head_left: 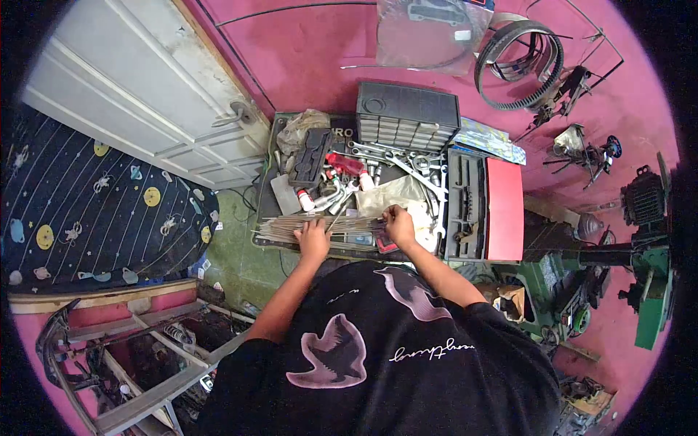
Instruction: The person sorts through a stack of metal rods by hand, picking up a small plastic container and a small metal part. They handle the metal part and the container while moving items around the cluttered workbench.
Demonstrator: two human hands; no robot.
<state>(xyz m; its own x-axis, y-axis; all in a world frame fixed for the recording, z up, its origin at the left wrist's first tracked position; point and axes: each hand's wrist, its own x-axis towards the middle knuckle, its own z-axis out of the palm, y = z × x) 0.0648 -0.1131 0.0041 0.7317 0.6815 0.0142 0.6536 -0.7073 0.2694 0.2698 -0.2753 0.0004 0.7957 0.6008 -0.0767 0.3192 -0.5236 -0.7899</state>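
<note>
Head view, items as I read them from my station:

1. Bundle of thin metal rods: centre of the frame, lying crosswise along the near edge of the open tool tray.
2. Left hand: palm down on the bundle, fingers bent over it. I cannot tell whether they close around any rods.
3. Right hand: at the bundle's right end, fingertips drawn together just beside a pale cloth. What they pinch, if anything, is too small for me to tell.
4. Wrenches: loose in the tray, above the hands.
5. Black drawer organiser: at the tray's upper edge.
6. Red-lidded case: right of the tray, touching it.
7. Toothed belt: upper right of the frame, on the pink floor.
8. White door: upper left, with planet-print fabric below it.
</note>
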